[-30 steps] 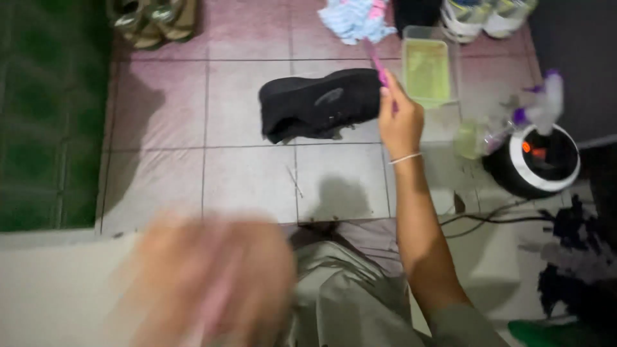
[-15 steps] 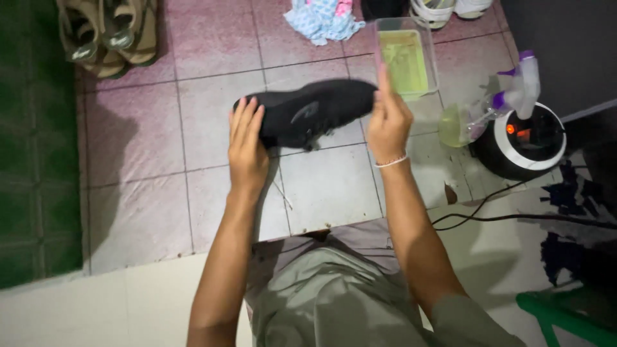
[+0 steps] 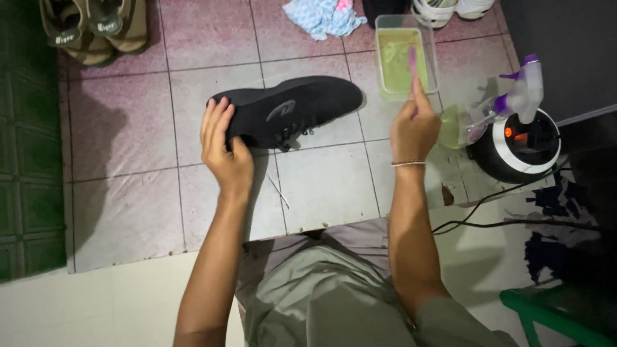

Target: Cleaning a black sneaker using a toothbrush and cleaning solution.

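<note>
My left hand (image 3: 225,151) grips shoe (image 3: 289,110) heel; right hand (image 3: 414,128) pinches brush (image 3: 412,63) over tub (image 3: 406,61). I'd hold shoe steady.

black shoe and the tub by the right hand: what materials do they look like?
Black shoe: looks like matte knit or felt-like fabric, no shine, with laces; exact textile unclear. Tub: likely clear plastic, see-through walls showing yellow-green liquid inside.
</note>
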